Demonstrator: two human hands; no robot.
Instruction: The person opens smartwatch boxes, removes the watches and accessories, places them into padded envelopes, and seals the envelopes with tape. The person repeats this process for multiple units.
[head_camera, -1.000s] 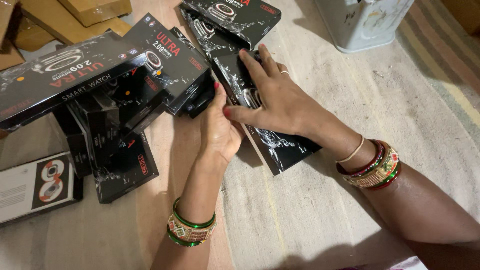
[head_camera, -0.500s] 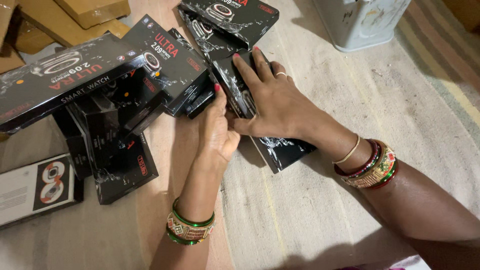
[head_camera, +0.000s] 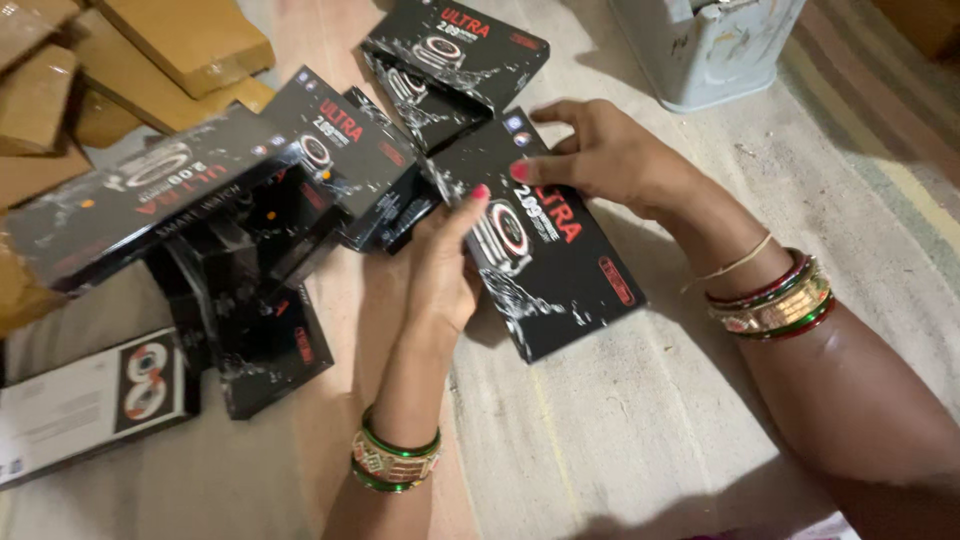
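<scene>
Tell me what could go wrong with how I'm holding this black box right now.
1. The black box is pinched only near its top end by the left hand and right hand; the long lower end lies free, so it could swing or slip from the grip.
2. The leaning stack of boxes sits just beside the left hand; a nudge might topple it.

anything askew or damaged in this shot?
No damage shows. The black boxes left of the hands lie in a loose heap at mixed angles, some overlapping. The left hand and right hand hold one black box skewed on the mat.
</scene>
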